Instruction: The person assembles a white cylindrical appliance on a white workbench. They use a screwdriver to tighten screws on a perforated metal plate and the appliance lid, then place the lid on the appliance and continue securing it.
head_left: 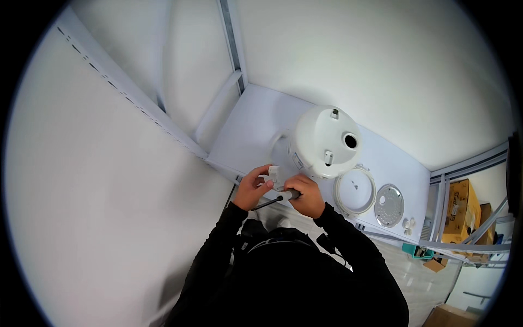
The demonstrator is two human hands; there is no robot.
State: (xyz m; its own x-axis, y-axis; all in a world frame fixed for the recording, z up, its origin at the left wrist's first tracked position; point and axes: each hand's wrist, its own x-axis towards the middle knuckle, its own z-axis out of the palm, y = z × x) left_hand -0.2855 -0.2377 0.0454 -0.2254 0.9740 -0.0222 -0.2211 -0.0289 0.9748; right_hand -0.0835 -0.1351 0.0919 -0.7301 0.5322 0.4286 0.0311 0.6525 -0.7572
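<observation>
My left hand point(253, 187) pinches a small white plastic part point(274, 175) at the near edge of the white table point(248, 128). Close beside it, my right hand point(306, 194) grips a screwdriver point(280, 198) with a grey handle and a dark shaft that points back toward my body. Just behind both hands lies a white rice cooker body point(322, 141), tipped on its side with its underside turned toward me. Both sleeves are black.
A round white lid ring point(354, 189) and a metal perforated disc point(389, 205) lie on the table to the right, with small white pieces point(408, 223) beyond. White walls enclose the table. Yellow cardboard boxes point(460, 210) stand at the far right.
</observation>
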